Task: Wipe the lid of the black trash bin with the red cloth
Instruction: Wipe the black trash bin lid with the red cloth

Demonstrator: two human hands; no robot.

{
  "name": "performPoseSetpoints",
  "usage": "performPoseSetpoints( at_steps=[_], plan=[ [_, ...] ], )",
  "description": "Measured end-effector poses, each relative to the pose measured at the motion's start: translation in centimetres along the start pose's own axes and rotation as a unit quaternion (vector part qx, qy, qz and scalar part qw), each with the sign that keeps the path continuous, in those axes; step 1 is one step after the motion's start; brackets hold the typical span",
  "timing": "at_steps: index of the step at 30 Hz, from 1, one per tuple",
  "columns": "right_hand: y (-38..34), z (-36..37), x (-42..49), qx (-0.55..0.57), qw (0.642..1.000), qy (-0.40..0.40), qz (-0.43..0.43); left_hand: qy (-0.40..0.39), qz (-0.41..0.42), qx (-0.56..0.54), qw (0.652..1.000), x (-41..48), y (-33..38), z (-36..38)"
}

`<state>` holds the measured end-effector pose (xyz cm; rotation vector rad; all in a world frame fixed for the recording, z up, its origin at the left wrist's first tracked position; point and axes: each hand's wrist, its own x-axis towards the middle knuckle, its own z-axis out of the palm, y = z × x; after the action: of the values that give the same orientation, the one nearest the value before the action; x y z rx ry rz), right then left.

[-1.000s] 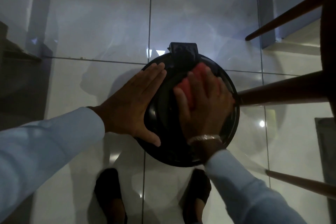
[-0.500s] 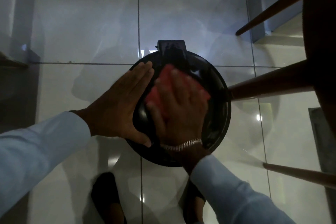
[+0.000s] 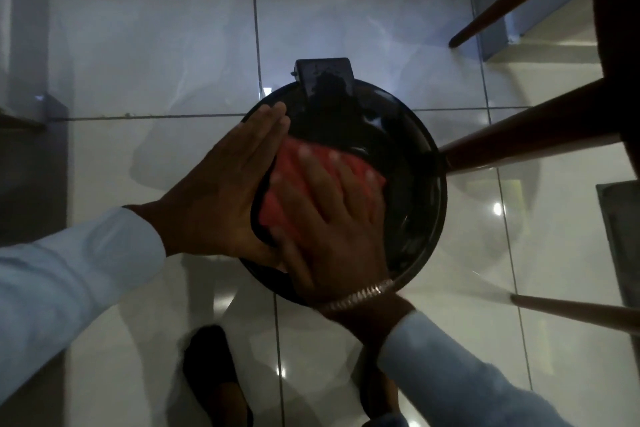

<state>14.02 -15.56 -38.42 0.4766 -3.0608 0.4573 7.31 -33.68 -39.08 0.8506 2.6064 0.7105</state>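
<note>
— How do the fingers (image 3: pixel 256 139) look from your end?

— On my left hand (image 3: pixel 221 198) they lie straight and pressed together, flat against the left edge of the lid (image 3: pixel 408 184), holding nothing. The palm hangs partly over the rim, and the thumb curls along the near-left side of it.

— And the other hand?

— My right hand (image 3: pixel 332 236) is spread, fingers splayed apart and laid flat on top of the red cloth (image 3: pixel 294 184). It pins the cloth down rather than gripping it. The fingertips are blurred, so I can't tell more than that.

— Where is the cloth exactly?

— On the left half of the lid, touching it, bunched under my right palm and just beside my left hand. Some red shows between and beyond the fingers.

— The bin itself?

— I see the black trash bin (image 3: pixel 429 253) straight from above: a round glossy lid, closed, with a black hinge block (image 3: pixel 325 76) at the far edge. It stands on a pale tiled floor (image 3: pixel 156 45).

— Anything on the right?

— A metal bracelet (image 3: pixel 356 296) sits on my right wrist, above a light blue sleeve (image 3: pixel 460 378). Dark wooden chair legs (image 3: pixel 519 146) slant in from the right; one reaches the lid's right rim, though I can't tell if it touches. Near the bottom, my dark shoe (image 3: pixel 214 371) rests on the tiles.
</note>
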Motion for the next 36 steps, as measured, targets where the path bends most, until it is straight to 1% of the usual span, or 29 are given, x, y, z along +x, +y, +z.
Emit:
performPoseSetpoints(
  at_steps=[1,2,3,4,5,7,8,9,10,12,14,16,18,20,23,25,27,29,31,33,35,36],
  plan=[
    [1.0,-0.4,-1.4,-0.007,0.999,-0.007,-0.035,-0.004,-0.004,0.0,1.0,-0.1,-0.1,0.0],
    [2.4,-1.0,-2.3,-0.018,0.999,-0.013,-0.048,-0.008,-0.009,-0.002,1.0,-0.1,-0.1,-0.1],
    [3.7,-1.7,-2.6,-0.028,0.999,-0.016,-0.04,-0.012,-0.013,-0.003,1.0,-0.1,-0.1,-0.1],
    [4.6,-2.2,-2.2,-0.031,0.999,-0.019,-0.01,-0.013,-0.015,-0.004,1.0,-0.2,-0.1,-0.1],
    [5.0,-2.4,-1.1,-0.026,0.999,-0.013,0.038,-0.012,-0.014,-0.005,1.0,-0.2,-0.1,0.0],
    [3.7,-2.1,1.9,-0.006,0.989,0.025,0.147,-0.008,-0.01,-0.004,1.0,-0.1,-0.1,0.1],
    [2.4,-1.6,3.1,0.003,0.983,0.041,0.181,-0.005,-0.008,-0.003,1.0,-0.1,-0.1,0.1],
    [1.2,-1.1,3.8,0.013,0.981,0.049,0.186,-0.003,-0.007,-0.002,1.0,-0.1,-0.1,0.1],
    [0.1,-0.7,3.7,0.02,0.985,0.048,0.164,-0.003,-0.007,-0.003,1.0,-0.2,-0.1,-0.1],
    [-0.8,-0.2,1.0,0.023,0.997,0.033,0.072,-0.007,-0.002,-0.005,1.0,-0.2,-0.1,-0.2],
    [0.1,-0.4,-3.0,0.013,1.0,0.025,-0.011,-0.014,-0.002,-0.008,1.0,-0.2,-0.2,-0.2],
    [2.7,-1.0,-5.7,-0.016,0.997,0.024,-0.066,-0.023,-0.007,-0.006,1.0,-0.2,-0.3,-0.3],
    [5.3,-1.7,-6.4,-0.047,0.995,0.02,-0.082,-0.028,-0.006,-0.006,1.0,-0.2,-0.4,-0.3],
    [5.5,-1.8,-6.0,-0.013,0.999,0.023,-0.031,-0.032,-0.002,-0.009,0.999,-0.3,-0.4,-0.2],
    [1.6,-1.0,-4.2,0.034,0.993,0.064,0.089,-0.022,0.009,-0.004,1.0,-0.3,-0.5,-0.2],
    [-0.1,-0.6,-2.1,0.05,0.992,0.065,0.097,-0.027,0.015,0.005,1.0,-0.3,-0.5,-0.3],
    [-0.8,-0.5,0.4,0.071,0.994,0.05,0.07,-0.041,0.019,0.012,0.999,-0.3,-0.6,-0.5],
    [-0.7,-0.3,1.0,0.064,0.997,0.032,0.03,-0.046,0.022,0.021,0.998,-0.3,-0.7,-0.5],
    [0.0,-0.6,-0.6,0.045,0.998,-0.011,-0.041,-0.038,0.024,0.034,0.998,-0.4,-0.7,-0.5],
    [1.8,-1.2,-2.7,0.015,0.989,-0.059,-0.137,-0.033,0.03,0.039,0.998,-0.4,-0.7,-0.5],
    [4.0,-1.7,-3.7,-0.002,0.975,-0.076,-0.209,-0.041,0.031,0.039,0.998,-0.4,-0.9,-0.7],
    [5.0,-1.9,-3.9,0.002,0.972,-0.073,-0.224,-0.047,0.033,0.04,0.998,-0.5,-0.8,-0.8]
  ],
)
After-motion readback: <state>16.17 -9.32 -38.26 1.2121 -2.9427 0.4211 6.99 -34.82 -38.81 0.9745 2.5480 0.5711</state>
